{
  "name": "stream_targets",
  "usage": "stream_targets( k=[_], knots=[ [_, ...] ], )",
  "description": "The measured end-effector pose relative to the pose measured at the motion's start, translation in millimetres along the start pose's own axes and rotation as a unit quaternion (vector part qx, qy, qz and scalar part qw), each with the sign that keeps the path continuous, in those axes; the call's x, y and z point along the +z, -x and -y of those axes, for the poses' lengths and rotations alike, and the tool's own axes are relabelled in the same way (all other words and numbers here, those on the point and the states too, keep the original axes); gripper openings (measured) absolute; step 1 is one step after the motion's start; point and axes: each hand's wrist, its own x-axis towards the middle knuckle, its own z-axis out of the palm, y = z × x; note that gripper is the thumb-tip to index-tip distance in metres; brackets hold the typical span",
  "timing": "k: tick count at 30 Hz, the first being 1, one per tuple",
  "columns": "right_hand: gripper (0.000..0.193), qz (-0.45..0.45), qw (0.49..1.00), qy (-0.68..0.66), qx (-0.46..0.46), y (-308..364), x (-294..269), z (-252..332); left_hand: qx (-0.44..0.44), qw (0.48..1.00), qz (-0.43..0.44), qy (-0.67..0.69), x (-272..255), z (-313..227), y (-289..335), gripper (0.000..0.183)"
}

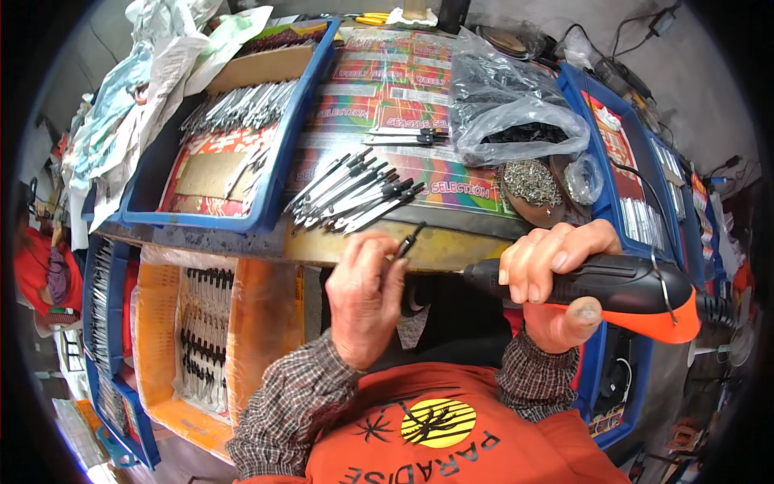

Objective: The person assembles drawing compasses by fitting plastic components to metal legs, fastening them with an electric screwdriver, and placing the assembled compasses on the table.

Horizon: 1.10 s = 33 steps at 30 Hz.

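My left hand (pixel 363 294) is closed, pinching a slim black piece (pixel 409 242) in its fingertips over the table's front edge; the rest of the piece is hidden by the fingers. In my right hand (pixel 556 258) is a black and orange electric screwdriver (pixel 625 282), held level. Its tip points left toward the left hand, apart from the black piece. Just beyond the left hand lies a pile of slim silver pieces with black ends (pixel 351 194). A round dish of small metal screws (pixel 528 184) sits beyond the right hand.
An open plastic bag of black parts (pixel 524 125) lies at the back right. A blue tray (pixel 278 169) with many silver pieces stands at left. Below it is an orange crate (pixel 262 323) with rows of black-and-silver pieces. Another blue tray (pixel 592 109) borders the right side.
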Motion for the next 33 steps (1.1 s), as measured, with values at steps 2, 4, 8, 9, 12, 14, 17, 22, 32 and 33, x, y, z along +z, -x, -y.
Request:
stream_targets(
  k=[2, 4, 8, 9, 12, 14, 17, 22, 32, 33],
  knots=[
    [0.045, -0.032, 0.999, -0.005, 0.023, 1.7, 0.2, 0.2, 0.063, 0.997, 0.004, -0.047, -2.5, 8.9, -13.9, 0.016],
    [0.044, -0.04, 0.999, -0.006, 0.027, 0.8, -0.1, 1.2, 0.12, 0.99, 0.006, -0.075, 2.8, 21.8, -21.0, 0.016],
    [0.036, -0.019, 0.996, -0.086, 0.032, 1.0, -8.5, -4.2, 0.174, 0.963, 0.037, -0.203, 11.2, 30.8, -29.8, 0.016],
    [0.036, -0.02, 0.996, -0.087, 0.029, 0.1, -7.6, -4.4, 0.196, 0.945, 0.039, -0.258, 12.5, 30.9, -31.4, 0.017],
    [0.04, -0.06, 0.997, -0.031, 0.032, -1.2, -7.0, -5.5, 0.206, 0.93, 0.07, -0.296, 20.5, 29.4, -36.7, 0.02],
    [0.04, -0.065, 0.997, -0.036, 0.036, -0.8, -11.4, -6.0, 0.21, 0.916, 0.104, -0.324, 21.9, 24.8, -41.7, 0.025],
    [0.04, -0.064, 0.996, -0.045, 0.042, -2.1, -17.0, -5.1, 0.209, 0.904, 0.117, -0.354, 21.5, 23.9, -52.6, 0.027],
    [0.036, -0.042, 0.994, -0.099, 0.025, -2.2, -26.7, -7.6, 0.205, 0.93, 0.114, -0.285, 27.1, 34.2, -87.1, 0.01],
    [0.043, -0.141, 0.987, 0.073, -0.026, -12.9, -37.0, -12.7, 0.162, 0.9, 0.197, -0.353, 59.1, 51.5, -138.2, 0.007],
    [0.043, -0.143, 0.986, 0.077, -0.025, -13.6, -39.9, -12.2, 0.163, 0.901, 0.199, -0.349, 59.7, 50.6, -138.5, 0.007]
  ],
)
